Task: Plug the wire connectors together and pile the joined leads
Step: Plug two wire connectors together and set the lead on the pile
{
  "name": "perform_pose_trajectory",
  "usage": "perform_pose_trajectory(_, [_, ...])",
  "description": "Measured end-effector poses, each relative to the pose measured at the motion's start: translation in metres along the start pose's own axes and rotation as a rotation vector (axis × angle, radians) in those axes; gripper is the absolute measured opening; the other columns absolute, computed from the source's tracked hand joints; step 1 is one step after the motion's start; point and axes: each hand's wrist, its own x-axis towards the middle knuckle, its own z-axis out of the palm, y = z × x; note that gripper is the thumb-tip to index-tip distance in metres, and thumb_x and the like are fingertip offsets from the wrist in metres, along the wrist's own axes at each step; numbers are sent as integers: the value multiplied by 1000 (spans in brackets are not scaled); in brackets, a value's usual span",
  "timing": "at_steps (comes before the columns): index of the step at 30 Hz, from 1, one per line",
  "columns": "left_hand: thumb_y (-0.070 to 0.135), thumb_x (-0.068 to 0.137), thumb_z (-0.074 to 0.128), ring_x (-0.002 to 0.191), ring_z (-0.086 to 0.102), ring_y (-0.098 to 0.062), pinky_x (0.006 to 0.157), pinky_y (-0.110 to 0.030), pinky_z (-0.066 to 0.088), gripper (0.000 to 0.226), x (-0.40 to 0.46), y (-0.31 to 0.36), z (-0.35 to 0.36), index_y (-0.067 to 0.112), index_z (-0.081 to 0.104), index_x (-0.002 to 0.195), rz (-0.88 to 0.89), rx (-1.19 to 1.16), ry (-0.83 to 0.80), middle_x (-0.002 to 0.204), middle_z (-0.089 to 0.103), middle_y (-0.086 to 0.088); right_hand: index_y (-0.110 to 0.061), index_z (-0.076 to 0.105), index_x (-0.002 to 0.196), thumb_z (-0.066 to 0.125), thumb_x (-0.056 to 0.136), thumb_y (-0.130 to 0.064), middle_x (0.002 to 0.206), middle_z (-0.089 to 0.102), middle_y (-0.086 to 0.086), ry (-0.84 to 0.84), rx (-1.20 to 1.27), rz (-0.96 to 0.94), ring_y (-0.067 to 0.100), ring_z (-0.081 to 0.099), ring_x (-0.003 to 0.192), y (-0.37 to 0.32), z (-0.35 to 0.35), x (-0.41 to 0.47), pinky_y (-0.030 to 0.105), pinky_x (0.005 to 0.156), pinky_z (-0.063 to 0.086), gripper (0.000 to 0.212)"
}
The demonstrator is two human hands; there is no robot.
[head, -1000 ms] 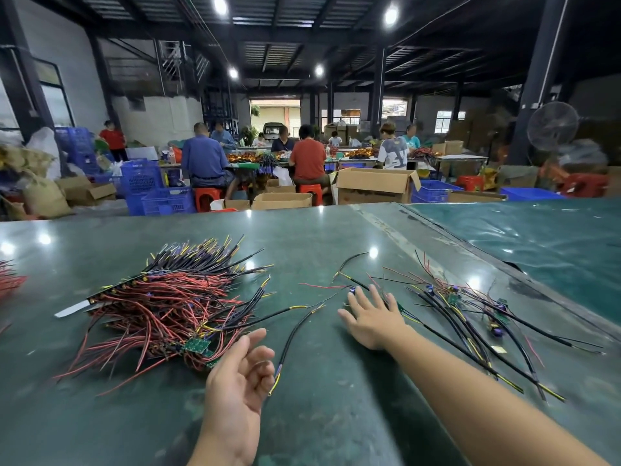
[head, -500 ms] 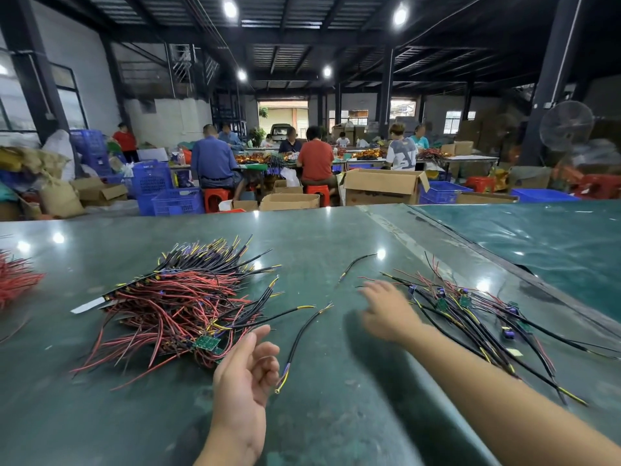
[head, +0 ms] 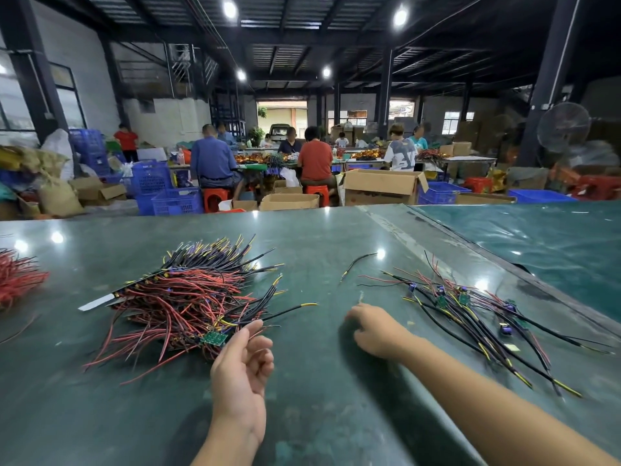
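On the green table (head: 319,415), the big pile of joined leads (head: 188,297) lies left, the loose leads (head: 470,314) right. They look light and floppy, best taken by the connector ends. The left hand (head: 240,371) hangs slack, empty. Whether the blurred right hand (head: 376,331) pinches anything cannot be told.

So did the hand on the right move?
Yes. The right hand pulled back toward the person, away from the lone black wire.
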Motion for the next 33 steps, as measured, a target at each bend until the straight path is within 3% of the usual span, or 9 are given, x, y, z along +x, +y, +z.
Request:
perform_pose_trajectory(5, [17,96,46,45,51,-4,42,-13,43,22,-1,-4,0,9,66,92,0,30,-36,55,59,4,-8,54,124,40,78,12,133,47,9,71,-99,163,25,47,124,72,-28,-25,26,100,34,52])
perform_pose_trajectory(8, [6,93,51,54,56,-6,50,-14,45,19,0,-9,-1,11,69,88,157,310,-12,60,63,6,-9,56,124,41,80,10,131,48,9,114,-91,201,25,48,122,79,-33,-34,26,99,34,49])
perform_pose_trajectory(10, [-1,87,57,77,62,-11,72,-18,50,23,4,-10,-5,19,68,84,336,628,32,77,68,6,-9,59,120,45,82,6,129,49,9,203,-25,160,26,50,119,63,-32,-36,28,97,37,42])
perform_pose_trajectory(12, [0,81,62,101,57,-23,97,-32,40,25,10,-10,-10,22,67,92,465,950,112,102,66,0,-9,63,115,48,81,6,124,52,6,302,98,103,23,52,115,36,-26,-41,25,93,37,40])
perform_pose_trajectory(15, [7,79,66,123,39,-31,106,-31,18,39,22,-11,-19,16,63,117,453,1229,240,131,49,-10,-13,66,103,52,82,3,114,52,-2,416,318,81,13,52,101,-7,-2,-55,9,82,29,30])
perform_pose_trajectory(21, [4,80,59,127,28,-33,106,-32,17,47,32,-19,-16,12,55,127,441,1160,385,143,35,-14,-24,64,84,55,80,-1,115,43,-8,567,476,171,12,51,93,-32,24,-78,25,79,36,25])
perform_pose_trajectory(27, [15,90,50,132,29,-35,104,-41,32,70,53,-8,-22,7,14,150,242,1351,459,151,25,-14,-21,65,77,54,80,4,114,45,-3,517,533,152,4,47,87,-23,18,-82,20,77,28,28])
perform_pose_trajectory(30, [24,90,55,121,46,-33,94,-37,42,50,64,4,-25,11,44,137,240,1554,393,135,49,-12,-20,66,76,53,83,3,114,45,-2,501,582,137,7,45,98,-22,15,-81,18,78,29,27])
perform_pose_trajectory(33, [28,79,68,102,60,-29,74,-27,43,27,64,23,-17,18,67,104,194,1536,369,105,68,-6,-20,66,75,52,84,2,114,45,-3,478,613,126,8,45,101,-22,15,-81,18,79,30,27])
